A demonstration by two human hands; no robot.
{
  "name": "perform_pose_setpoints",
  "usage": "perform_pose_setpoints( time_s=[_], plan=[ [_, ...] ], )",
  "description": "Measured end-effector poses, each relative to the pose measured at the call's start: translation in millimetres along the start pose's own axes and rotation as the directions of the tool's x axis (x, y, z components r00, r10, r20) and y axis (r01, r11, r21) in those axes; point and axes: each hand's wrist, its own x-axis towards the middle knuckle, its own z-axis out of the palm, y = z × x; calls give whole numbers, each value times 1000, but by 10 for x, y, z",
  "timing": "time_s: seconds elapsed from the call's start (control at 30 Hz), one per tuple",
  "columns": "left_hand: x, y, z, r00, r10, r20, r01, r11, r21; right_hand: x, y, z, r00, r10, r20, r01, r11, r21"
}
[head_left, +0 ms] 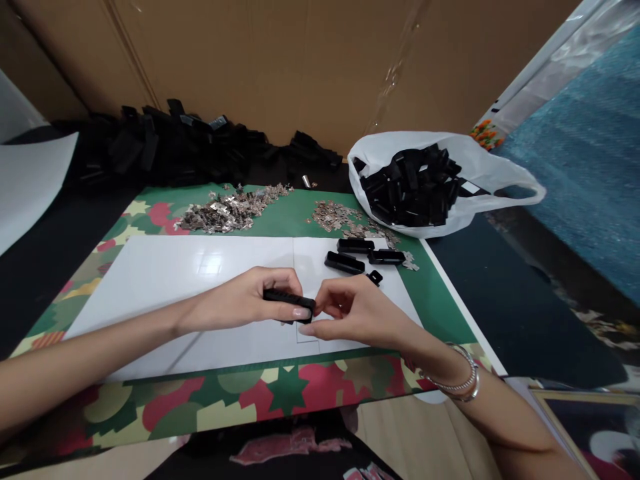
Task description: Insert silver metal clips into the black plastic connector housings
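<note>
My left hand [273,297] is closed around a long, narrow black plastic case [289,298], its thumb along the near side. This case is above the white sheet [165,287], ridged on top and tilted slightly down to the right. At its right end, the curled fingers of my right hand [347,307] come together, with the thumb just below. Whether a small part sits between those fingertips is hidden. Beyond my right hand lie several similar black cases [345,262] and a small black piece [375,277].
Small metal pieces form a big pile [230,210] and a flatter heap [337,217] on the green board [305,200]. A white plastic bag [480,157] full of black parts lies at the right rear. More black parts [165,143] are heaped along the cardboard wall [260,67].
</note>
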Motion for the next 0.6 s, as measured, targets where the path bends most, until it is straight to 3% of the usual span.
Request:
perform_pose_setpoints(
  time_s=[0.37, 0.6],
  plan=[
    [-59, 2, 87, 980, 45, -194, 28, 933, 359, -2, 11, -12, 999, 22, -32, -24, 997, -75],
    [-108, -76, 185, 965, 129, -230, 16, 842, 540, 24, 51, 1, 999, 15, -40, -17, 998, -68]
  ],
)
